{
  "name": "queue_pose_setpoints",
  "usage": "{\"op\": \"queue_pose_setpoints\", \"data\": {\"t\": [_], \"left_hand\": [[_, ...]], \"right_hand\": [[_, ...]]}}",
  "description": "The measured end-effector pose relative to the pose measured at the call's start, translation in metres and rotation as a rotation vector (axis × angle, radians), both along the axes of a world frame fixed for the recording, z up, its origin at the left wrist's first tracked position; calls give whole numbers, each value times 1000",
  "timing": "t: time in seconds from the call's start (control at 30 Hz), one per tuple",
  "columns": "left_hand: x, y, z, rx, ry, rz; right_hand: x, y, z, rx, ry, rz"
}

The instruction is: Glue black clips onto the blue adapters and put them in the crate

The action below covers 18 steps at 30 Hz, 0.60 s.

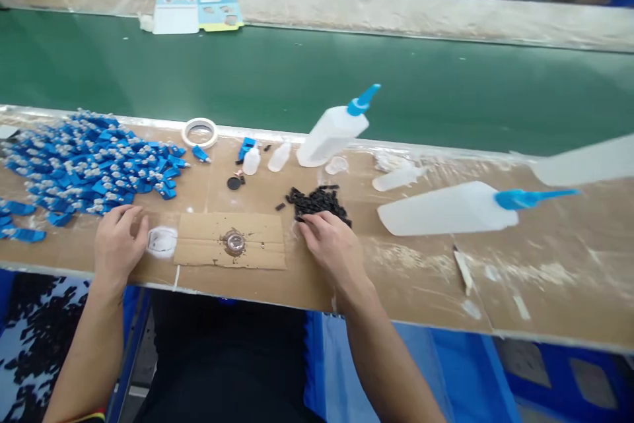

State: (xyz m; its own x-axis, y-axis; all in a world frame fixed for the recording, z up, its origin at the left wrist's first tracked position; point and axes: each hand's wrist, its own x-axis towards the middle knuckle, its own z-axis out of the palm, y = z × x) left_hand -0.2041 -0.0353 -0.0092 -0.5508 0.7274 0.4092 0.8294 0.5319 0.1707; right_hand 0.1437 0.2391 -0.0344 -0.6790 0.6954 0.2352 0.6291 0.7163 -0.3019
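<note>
My right hand [333,245] is at the near edge of a heap of small black pieces [319,202], thumb and forefinger pinched on one small black piece [299,218]. My left hand [119,241] rests on the table by the large pile of blue parts with whitish tips [99,162]. Its fingers are loosely bent, the thumb stands apart, and nothing shows between them. Between my hands lies a flat cardboard strip [198,241] bearing a small round clear dish [234,242], with dark smears around it. A whitish round patch [162,241] adjoins the strip's left end.
White bottles with blue nozzles, one upright [329,136] and one lying [446,210], are beyond and to the right. Small white bottles [251,161], a tape roll [199,133] and a black disc [234,183] sit behind the strip. A green belt [277,80] runs along the back.
</note>
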Motion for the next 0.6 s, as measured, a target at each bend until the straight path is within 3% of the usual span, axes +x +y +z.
{"op": "queue_pose_setpoints", "data": {"t": [0.1, 0.2, 0.4, 0.6], "left_hand": [[-6, -4, 11, 77, -14, 90], [-10, 7, 20, 58, -34, 90], [-4, 53, 28, -144, -77, -80], [7, 75, 24, -319, -114, 46]], "right_hand": [[2, -1, -7, -51, 5, -21], [1, 1, -13, -65, 12, -22], [2, -11, -9, -37, 63, -55], [18, -39, 2, -268, 411, -237]]}}
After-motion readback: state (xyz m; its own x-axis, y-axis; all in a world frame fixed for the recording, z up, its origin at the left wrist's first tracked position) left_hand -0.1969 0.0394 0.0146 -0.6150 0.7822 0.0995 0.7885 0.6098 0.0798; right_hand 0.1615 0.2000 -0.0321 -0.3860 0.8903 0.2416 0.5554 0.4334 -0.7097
